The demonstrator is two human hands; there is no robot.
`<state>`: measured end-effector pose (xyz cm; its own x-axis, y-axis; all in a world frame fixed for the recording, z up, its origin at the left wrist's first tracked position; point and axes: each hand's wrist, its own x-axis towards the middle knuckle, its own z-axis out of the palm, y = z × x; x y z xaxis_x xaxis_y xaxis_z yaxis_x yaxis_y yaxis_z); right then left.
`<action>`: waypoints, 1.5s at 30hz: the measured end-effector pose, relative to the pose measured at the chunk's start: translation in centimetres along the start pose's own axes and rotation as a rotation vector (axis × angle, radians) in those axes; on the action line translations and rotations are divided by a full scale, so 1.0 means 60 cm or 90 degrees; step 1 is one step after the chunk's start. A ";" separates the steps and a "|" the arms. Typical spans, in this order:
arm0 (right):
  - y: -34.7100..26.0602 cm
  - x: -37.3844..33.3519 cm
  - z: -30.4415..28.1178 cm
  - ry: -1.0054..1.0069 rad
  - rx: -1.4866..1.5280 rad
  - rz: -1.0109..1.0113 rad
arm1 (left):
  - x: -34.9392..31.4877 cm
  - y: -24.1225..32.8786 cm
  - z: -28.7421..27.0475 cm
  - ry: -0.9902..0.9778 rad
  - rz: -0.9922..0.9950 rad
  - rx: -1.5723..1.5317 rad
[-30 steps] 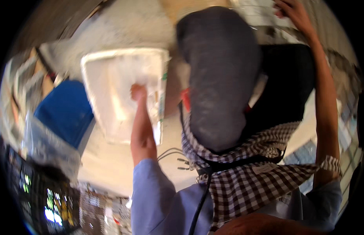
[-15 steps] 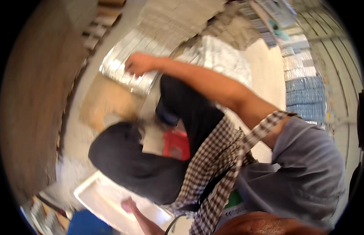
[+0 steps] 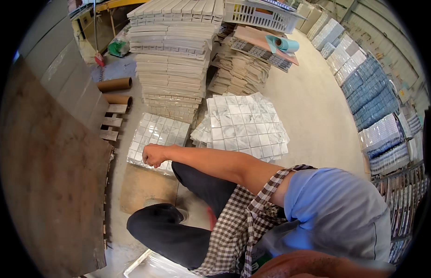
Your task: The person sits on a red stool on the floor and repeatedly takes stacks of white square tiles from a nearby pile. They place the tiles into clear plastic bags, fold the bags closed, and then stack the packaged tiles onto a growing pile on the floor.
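While my right hand [image 3: 154, 155] rests clenched on the marble mosaic sheet [image 3: 156, 135] lying on the floor beside the tall stack [image 3: 174, 55], I judge it heavy, floppy, best lifted by opposite edges; left hand unseen.

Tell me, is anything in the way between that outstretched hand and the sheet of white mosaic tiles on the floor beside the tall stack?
Nothing visible is. The right hand is curled into a loose fist right at the near edge of the mosaic tile sheet, apparently resting on it. The tall stack of sheets stands behind the sheet, not between. The other hand is out of view.
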<state>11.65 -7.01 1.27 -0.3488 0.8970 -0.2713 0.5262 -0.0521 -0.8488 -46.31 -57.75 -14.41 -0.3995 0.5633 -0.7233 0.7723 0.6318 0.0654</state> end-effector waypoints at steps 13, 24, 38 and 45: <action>0.026 0.032 -0.004 0.007 0.057 -0.085 | -0.281 0.206 -0.313 0.540 -0.020 -0.309; -0.278 -0.138 0.119 0.048 0.157 -0.282 | -0.371 0.284 -0.425 0.351 0.348 -1.070; -0.440 -0.184 0.381 -0.164 0.049 -0.631 | -0.402 0.221 -0.432 0.066 0.329 -1.185; -0.454 -0.245 0.424 -0.410 0.069 -0.563 | -0.402 0.211 -0.386 0.080 0.315 -1.259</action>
<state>-17.28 -29.91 16.84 -0.9250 0.2420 0.2931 -0.1687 0.4296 -0.8871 -38.35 -50.99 19.76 -0.4597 0.8040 -0.3772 -0.6412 -0.0066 0.7674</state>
